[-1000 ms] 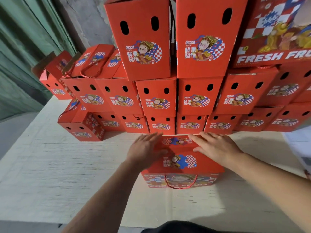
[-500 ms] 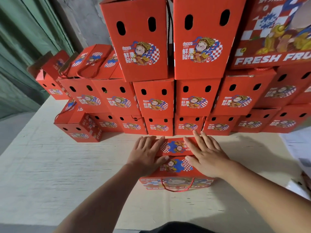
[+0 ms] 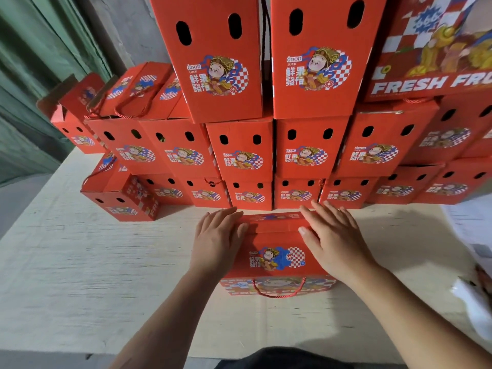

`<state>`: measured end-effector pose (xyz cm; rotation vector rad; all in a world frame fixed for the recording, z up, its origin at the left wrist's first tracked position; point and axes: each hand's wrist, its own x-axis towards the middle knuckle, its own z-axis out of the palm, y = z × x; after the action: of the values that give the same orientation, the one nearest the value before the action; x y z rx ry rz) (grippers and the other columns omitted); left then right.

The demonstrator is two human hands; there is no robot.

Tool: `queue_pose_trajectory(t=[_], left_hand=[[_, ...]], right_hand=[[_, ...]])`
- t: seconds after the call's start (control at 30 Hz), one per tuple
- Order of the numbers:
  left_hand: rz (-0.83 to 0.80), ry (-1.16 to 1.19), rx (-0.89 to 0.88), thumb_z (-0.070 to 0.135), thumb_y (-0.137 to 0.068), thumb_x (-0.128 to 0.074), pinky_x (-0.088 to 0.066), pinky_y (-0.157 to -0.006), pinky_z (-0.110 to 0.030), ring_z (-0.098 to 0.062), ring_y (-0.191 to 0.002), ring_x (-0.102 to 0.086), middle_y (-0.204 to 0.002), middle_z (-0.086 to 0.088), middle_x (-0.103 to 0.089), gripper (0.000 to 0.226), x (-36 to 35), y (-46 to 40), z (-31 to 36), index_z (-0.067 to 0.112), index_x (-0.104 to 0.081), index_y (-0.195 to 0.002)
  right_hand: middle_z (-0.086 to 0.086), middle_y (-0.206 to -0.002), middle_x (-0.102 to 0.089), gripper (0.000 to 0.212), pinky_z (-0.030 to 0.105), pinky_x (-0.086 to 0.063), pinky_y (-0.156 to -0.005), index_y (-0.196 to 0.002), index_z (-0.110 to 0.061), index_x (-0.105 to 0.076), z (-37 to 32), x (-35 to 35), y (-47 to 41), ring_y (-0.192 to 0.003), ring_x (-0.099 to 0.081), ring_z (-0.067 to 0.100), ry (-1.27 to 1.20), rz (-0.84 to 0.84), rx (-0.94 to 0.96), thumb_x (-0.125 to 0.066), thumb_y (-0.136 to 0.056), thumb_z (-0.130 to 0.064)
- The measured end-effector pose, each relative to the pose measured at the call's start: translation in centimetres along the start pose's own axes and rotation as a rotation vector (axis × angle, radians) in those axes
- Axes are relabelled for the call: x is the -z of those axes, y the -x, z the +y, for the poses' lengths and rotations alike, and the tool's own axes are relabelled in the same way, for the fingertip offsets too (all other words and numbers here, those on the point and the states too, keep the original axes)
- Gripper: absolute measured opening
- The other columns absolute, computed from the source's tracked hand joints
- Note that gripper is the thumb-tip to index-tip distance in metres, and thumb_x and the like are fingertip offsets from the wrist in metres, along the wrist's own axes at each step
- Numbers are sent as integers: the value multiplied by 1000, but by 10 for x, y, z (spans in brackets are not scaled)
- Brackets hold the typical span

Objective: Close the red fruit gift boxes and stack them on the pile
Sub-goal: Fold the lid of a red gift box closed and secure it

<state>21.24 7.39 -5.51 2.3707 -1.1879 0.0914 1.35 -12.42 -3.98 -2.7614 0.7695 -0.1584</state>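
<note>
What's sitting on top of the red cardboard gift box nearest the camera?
Both hands, left hand and right hand, press flat on the red cardboard gift box. Contents hidden.

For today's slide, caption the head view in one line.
Both hands, left and right, press flat on a red gift box before the stacked pile.

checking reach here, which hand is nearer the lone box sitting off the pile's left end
Left. The left hand rests on the near box's left edge, on the lone box's side; the right hand lies across the near box's right part, farther away.
</note>
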Motion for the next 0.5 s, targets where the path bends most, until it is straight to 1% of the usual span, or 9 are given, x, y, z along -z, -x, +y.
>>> queue_pose_trajectory(t=[0.07, 0.13, 0.17, 0.2, 0.3, 0.37, 0.4, 0.43, 0.5], left_hand=[[31, -45, -35, 63, -105, -34, -30, -122, -49, -26, -139, -50, -146, 1, -61, 61, -2, 3, 1, 22, -64, -138], [22, -96, -100, 61, -105, -41, -18, -127, -48, -28, -148, -40, -154, 0, -53, 58, -7, 15, 2, 22, -55, -146], [-4, -123, -145, 58, -104, -47, -13, -129, -47, -29, -151, -35, -158, -1, -48, 58, -12, 25, 4, 22, -51, -149], [-40, -153, -190, 57, -104, -50, -11, -130, -46, -28, -155, -30, -162, -1, -43, 60, -18, 36, 6, 22, -48, -153], [-114, -205, -238, 67, -104, -42, -12, -130, -46, -20, -161, -14, -171, 3, -28, 73, -32, 62, 10, 25, -33, -163], [-127, -232, -241, 78, -99, -39, -10, -130, -48, -20, -162, -8, -174, 2, -17, 87, -31, 67, 10, 26, -22, -166], [-131, -232, -250, 82, -96, -39, -8, -130, -49, -21, -162, -6, -174, 2, -14, 93, -29, 67, 8, 26, -18, -167], [-132, -206, -246, 85, -93, -40, -8, -130, -50, -22, -162, -5, -175, 2, -13, 97, -25, 65, 6, 27, -16, -167], [-107, -74, -146, 85, -92, -41, -14, -130, -52, -23, -161, -9, -173, 2, -19, 95, -15, 52, 3, 28, -22, -166]], right_hand=[[-4, -174, -1, 76, 42, 4, -129, -166, -36, -10, 1, -5, 2, -161, 3, 21, 53, -15, 4, -6, -100, -74], [-6, -169, 29, 84, 39, 18, -124, -163, -36, 17, 2, -17, 9, -156, 27, 18, 90, -65, 31, 2, -94, -82], [-7, -165, 38, 87, 38, 21, -122, -159, -35, 26, 2, -24, 15, -153, 34, 17, 102, -103, 40, 5, -91, -85], [-6, -164, 40, 89, 39, 21, -122, -158, -34, 29, 2, -31, 21, -152, 36, 18, 124, -128, 45, 8, -89, -86], [1, -168, 30, 93, 43, 10, -128, -162, -29, 21, 5, -45, 31, -154, 32, 21, 179, -98, 30, 7, -89, -85], [1, -169, 28, 94, 43, 7, -129, -164, -29, 12, 3, -42, 29, -156, 26, 22, 141, -69, 23, 0, -90, -85], [4, -171, 24, 95, 45, 2, -129, -166, -28, 6, 0, -38, 29, -158, 19, 25, 115, -35, 16, -10, -91, -84], [9, -173, 14, 96, 48, -6, -128, -167, -25, -4, -3, -36, 31, -160, 6, 31, 60, 38, -3, -24, -93, -82], [19, -167, -17, 96, 54, -25, -119, -164, -17, -25, -13, -38, 44, -150, -23, 42, -115, 252, -84, -50, -89, -73]])
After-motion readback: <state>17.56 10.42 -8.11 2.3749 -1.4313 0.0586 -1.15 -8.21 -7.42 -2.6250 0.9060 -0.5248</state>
